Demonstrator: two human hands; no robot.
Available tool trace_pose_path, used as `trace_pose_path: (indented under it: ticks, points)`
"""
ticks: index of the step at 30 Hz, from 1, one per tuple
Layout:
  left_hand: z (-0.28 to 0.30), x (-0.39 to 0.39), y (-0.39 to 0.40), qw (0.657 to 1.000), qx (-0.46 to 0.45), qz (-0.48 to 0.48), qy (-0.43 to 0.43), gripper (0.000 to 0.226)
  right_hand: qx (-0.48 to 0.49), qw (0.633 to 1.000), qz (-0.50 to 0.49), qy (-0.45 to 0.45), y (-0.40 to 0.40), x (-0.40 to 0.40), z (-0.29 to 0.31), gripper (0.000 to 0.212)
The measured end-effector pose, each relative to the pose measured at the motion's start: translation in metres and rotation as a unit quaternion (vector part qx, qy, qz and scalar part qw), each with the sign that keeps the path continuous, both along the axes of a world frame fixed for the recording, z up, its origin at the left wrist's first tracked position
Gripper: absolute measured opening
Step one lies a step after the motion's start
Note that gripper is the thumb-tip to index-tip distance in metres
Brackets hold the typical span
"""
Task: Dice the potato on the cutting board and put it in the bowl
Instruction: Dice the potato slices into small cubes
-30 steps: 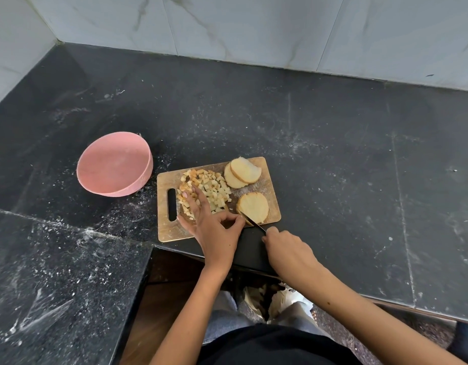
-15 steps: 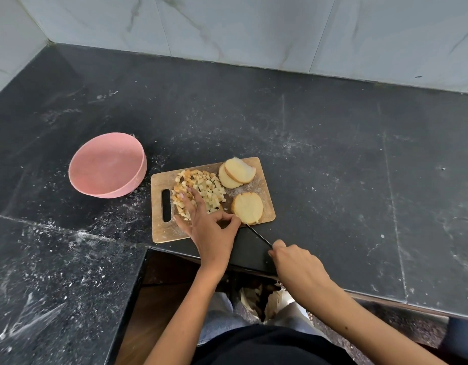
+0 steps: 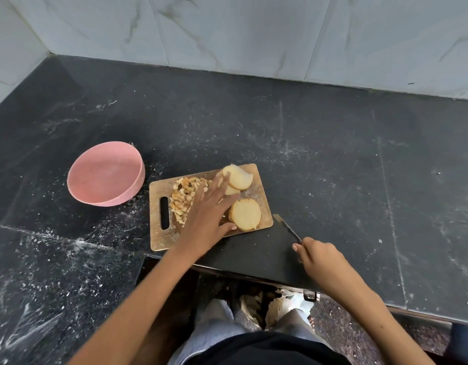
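Reaching over the rectangular wooden cutting board (image 3: 159,235), the left hand (image 3: 210,209) lay flat with its fingers straight and spread, holding nothing, its fingertips at the two overlapping pale potato slices (image 3: 239,177) at the board's far end. The hand hid part of the heap of small diced potato cubes (image 3: 184,196) and the near edge of those slices; whether it pressed on the cubes could not be told. A third round potato slice (image 3: 245,214) lay flat at the board's near right corner. The right hand (image 3: 318,255), off the board on the dark speckled stone counter (image 3: 333,154), gripped a dark-handled knife (image 3: 287,226), its handle buried in the curled fingers. The round pink bowl (image 3: 106,177) stood left of the board, apart from it.
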State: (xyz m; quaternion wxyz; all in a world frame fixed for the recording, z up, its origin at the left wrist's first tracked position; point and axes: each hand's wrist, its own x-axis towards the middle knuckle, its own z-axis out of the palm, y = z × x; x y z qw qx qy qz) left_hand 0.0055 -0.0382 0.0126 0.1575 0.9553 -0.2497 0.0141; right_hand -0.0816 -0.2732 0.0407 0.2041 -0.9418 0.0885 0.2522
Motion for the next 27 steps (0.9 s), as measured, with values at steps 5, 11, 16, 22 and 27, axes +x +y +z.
trace_pose_path:
  ticks: [5,11,16,22,27]
  points:
    - [0.017,0.054,-0.009,0.953,0.113,-0.261,0.101,0.080,0.027,0.999,-0.029,-0.025,-0.002,0.004,0.002,0.030]
    - [0.022,0.076,-0.024,0.895,0.180,-0.342,0.221,0.064,0.031,0.999,-0.028,-0.029,0.000,0.008,0.003,0.031]
    - [0.017,0.061,-0.010,0.938,0.084,-0.278,0.190,0.054,0.028,0.999,-0.031,-0.020,-0.001,0.008,-0.002,0.033]
    - [0.008,0.035,-0.006,0.973,-0.007,-0.145,0.181,0.055,0.064,0.997,-0.042,-0.025,0.007,0.015,-0.001,0.028]
    - [0.001,0.003,-0.029,0.989,-0.044,-0.020,0.143,0.058,0.130,0.985,-0.073,-0.084,0.025,0.026,0.000,0.020]
